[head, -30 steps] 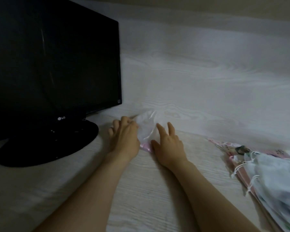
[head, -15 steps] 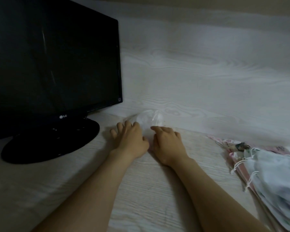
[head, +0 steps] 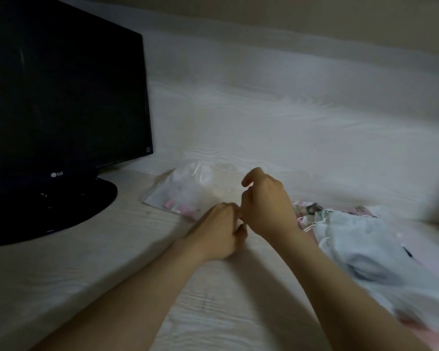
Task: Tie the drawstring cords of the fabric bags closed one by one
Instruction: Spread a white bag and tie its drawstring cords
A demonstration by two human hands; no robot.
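Both withdrawn from bag (head: 185, 191): left hand (head: 217, 230), right hand (head: 266, 206) curled, empty, touching.

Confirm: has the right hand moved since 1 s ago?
Yes. The right hand has come off the small white bag and shifted right, away from the monitor base, toward the pile of bags.

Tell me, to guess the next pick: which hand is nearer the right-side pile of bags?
Right. The right hand is just left of the pile of bags; the left hand sits farther left, past the right hand.
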